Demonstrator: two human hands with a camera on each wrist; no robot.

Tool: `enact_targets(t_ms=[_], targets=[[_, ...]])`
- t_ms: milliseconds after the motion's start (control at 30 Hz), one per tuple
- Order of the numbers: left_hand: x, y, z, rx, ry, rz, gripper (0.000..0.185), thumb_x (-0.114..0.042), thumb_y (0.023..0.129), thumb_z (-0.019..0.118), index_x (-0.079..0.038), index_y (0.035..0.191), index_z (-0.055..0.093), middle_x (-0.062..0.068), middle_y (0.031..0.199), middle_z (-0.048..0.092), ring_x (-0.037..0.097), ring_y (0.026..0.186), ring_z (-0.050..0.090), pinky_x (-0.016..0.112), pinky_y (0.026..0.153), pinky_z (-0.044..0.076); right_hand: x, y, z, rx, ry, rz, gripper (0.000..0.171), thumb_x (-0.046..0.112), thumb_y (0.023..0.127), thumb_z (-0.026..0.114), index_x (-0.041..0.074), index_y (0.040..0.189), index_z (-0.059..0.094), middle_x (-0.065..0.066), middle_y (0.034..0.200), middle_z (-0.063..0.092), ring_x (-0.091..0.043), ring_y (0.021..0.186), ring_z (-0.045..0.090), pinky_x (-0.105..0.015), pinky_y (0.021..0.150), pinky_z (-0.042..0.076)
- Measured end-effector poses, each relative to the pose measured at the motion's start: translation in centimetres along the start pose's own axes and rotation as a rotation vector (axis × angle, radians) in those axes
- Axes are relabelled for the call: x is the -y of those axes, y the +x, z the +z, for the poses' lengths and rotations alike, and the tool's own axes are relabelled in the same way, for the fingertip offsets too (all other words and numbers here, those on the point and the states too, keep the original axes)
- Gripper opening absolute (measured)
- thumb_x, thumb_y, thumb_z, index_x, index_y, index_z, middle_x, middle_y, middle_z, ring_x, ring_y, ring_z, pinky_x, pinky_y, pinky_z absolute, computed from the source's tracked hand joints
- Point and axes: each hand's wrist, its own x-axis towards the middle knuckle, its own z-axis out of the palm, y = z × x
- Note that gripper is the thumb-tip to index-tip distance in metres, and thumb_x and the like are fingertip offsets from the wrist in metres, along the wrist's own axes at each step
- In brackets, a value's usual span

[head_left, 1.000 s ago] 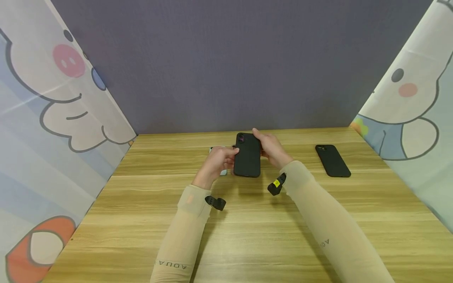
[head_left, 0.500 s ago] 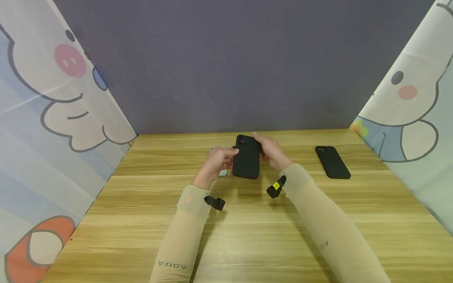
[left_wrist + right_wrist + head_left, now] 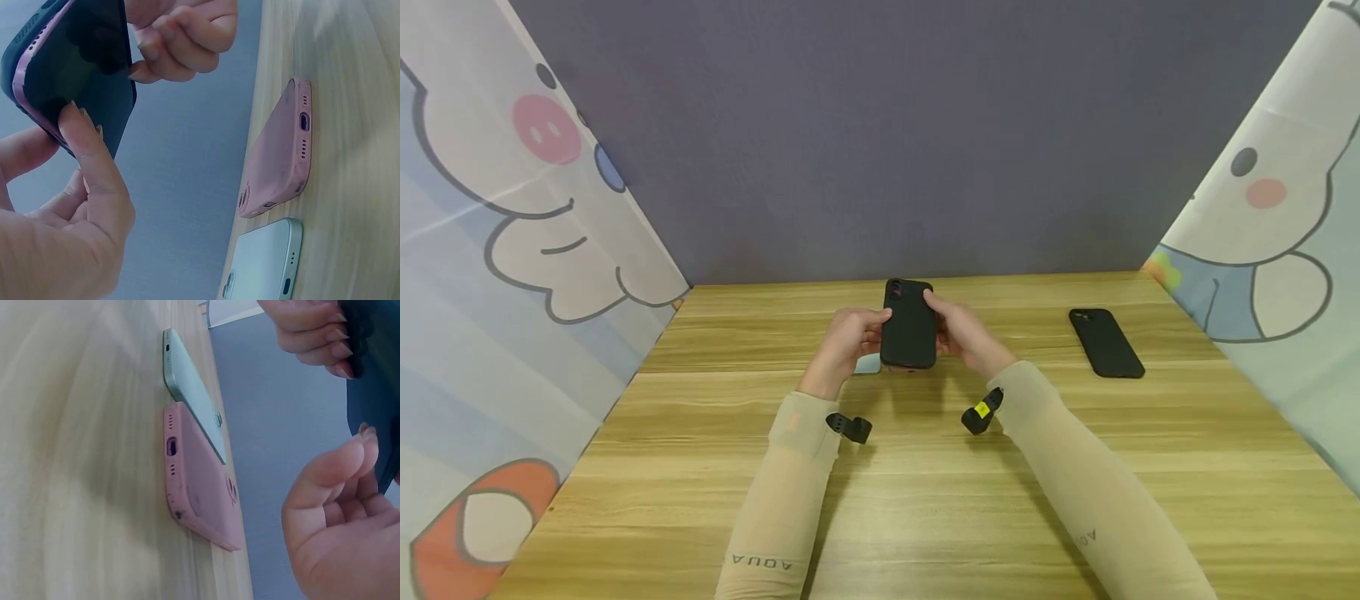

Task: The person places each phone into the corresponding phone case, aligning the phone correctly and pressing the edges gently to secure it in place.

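Both hands hold a phone in a black case (image 3: 908, 327) upright above the middle of the wooden table (image 3: 925, 500). My left hand (image 3: 850, 335) pinches its left edge and my right hand (image 3: 964, 332) grips its right edge. In the left wrist view the phone (image 3: 75, 62) shows a pink rim inside the dark case, with my left thumb (image 3: 94, 156) on its edge. A pink case (image 3: 278, 156) and a pale green phone (image 3: 262, 262) lie flat on the table below the hands. The right wrist view shows the pink case (image 3: 197, 475) beside the green phone (image 3: 190, 390).
A second black case or phone (image 3: 1105, 342) lies flat at the right of the table. A grey wall (image 3: 880, 150) closes the back. Cartoon-printed curtains stand at the left (image 3: 512, 250) and the right (image 3: 1285, 233).
Both hands have carried the black-cased phone a little to the left and raised it. The other black case on the right has not moved.
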Motion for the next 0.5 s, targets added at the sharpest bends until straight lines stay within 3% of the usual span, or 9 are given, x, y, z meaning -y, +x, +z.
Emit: enact_targets(t_ms=[233, 500], targets=[[0.0, 0.0, 0.0, -0.01, -0.002, 0.01, 0.021, -0.016, 0.096, 0.069, -0.009, 0.076, 0.071, 0.002, 0.068, 0.061, 0.015, 0.06, 0.058, 0.029, 0.066, 0.053, -0.2, -0.9, -0.3, 0.103, -0.009, -0.02, 0.039, 0.043, 0.106, 0.052, 0.01, 0.101, 0.072, -0.002, 0.078, 0.069, -0.012, 0.059, 0.06, -0.028, 0.058, 0.051], [0.0, 0.0, 0.0, -0.018, -0.02, 0.0, 0.022, -0.015, 0.096, 0.068, -0.008, 0.075, 0.07, 0.002, 0.068, 0.061, 0.015, 0.06, 0.058, 0.029, 0.065, 0.052, -0.5, -1.5, -0.1, 0.054, -0.048, -0.033, 0.046, 0.049, 0.104, 0.053, 0.008, 0.093, 0.071, -0.002, 0.073, 0.061, -0.013, 0.057, 0.05, -0.028, 0.059, 0.044]])
